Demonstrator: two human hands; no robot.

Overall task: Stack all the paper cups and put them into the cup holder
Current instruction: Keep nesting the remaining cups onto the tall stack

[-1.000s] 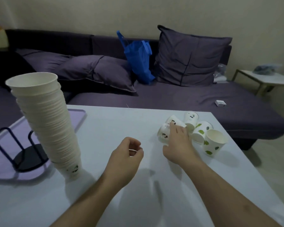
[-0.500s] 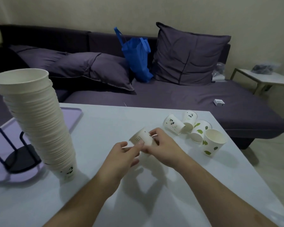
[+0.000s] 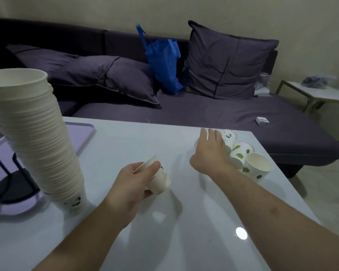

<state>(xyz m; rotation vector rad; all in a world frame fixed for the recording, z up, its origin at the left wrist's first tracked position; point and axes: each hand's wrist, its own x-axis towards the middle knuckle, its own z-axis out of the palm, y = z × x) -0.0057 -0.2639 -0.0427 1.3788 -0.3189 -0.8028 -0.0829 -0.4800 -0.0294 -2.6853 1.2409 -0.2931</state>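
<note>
1. While the left hand (image 3: 133, 180) gripped one cup (image 3: 158, 178), freeing the other, the right hand (image 3: 210, 151) lay spread over loose cups (image 3: 243, 153) at two o'clock.
2. At nine o'clock, the tall stack (image 3: 33, 137) waited beside the cup holder (image 3: 8, 180).

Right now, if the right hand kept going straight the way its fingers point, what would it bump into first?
Probably the panda-print cup lying just past the right hand; its fingertips already reach the loose cups there, though depth is hard to judge.

Bare table (image 3: 125, 145) lies between the tall cup stack (image 3: 37, 137) and, seemingly, 4 loose cups (image 3: 256, 165).
</note>
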